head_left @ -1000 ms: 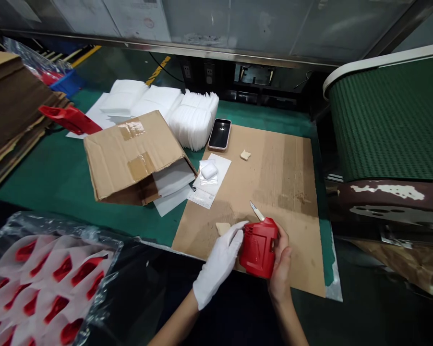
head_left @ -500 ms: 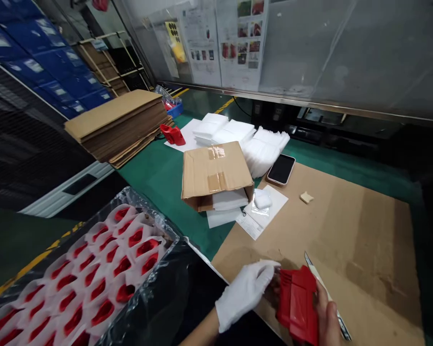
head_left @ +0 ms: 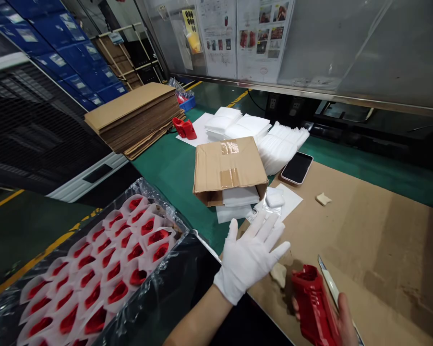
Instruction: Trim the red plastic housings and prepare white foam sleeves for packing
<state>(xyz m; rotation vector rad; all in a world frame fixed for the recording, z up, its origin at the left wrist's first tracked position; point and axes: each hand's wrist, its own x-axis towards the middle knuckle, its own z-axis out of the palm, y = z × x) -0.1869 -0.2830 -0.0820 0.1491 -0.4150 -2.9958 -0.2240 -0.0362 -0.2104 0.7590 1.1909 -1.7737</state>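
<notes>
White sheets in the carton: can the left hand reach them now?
Likely yes: the gloved left hand is empty and spread close by, and the carton opens toward the person, with the white sheets showing there.

Gloved left hand (head_left: 248, 259) spread near carton (head_left: 229, 161); right hand (head_left: 346, 321) holds red casing (head_left: 314, 305), knife (head_left: 330, 282) alongside.

Left hand (head_left: 247, 254): wore white glove (head_left: 242, 265), thin-looking fabric, five separate fingers, rounded tips, light creasing | Glove cuff (head_left: 225, 289): white, short, ended at wrist | Left forearm (head_left: 201, 316): was bare below cuff, to edge of view | Right hand (head_left: 346, 323): was bare, partly visible.
</notes>
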